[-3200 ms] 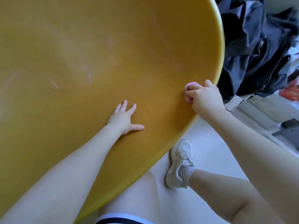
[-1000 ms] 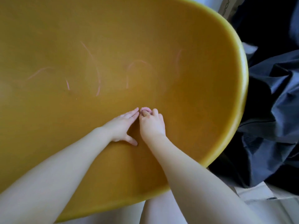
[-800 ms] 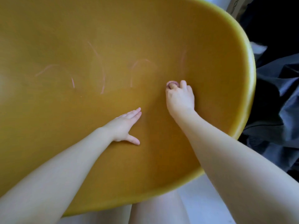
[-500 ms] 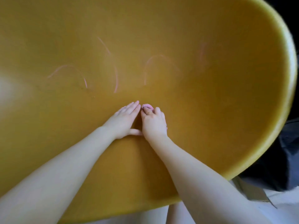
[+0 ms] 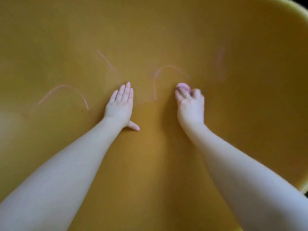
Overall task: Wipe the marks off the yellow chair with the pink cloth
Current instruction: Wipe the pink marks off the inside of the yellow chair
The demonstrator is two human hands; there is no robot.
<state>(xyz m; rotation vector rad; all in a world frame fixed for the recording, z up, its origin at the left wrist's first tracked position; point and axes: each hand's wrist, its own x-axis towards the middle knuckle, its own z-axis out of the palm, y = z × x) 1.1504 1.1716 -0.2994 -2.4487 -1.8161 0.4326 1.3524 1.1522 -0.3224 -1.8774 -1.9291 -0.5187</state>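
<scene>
Bare yellow chair [image 5: 150, 164] between hands — unobstructed

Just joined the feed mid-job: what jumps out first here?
The yellow chair shell fills the view, with pink marks curving across its middle. The left hand lies flat at the centre; to its right, the right hand grips a pink cloth beside an arched mark.

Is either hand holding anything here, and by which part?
The right hand holds the bunched pink cloth under its curled fingertips; only its top edge shows. The left hand lies flat on the yellow chair, holding nothing.
</scene>
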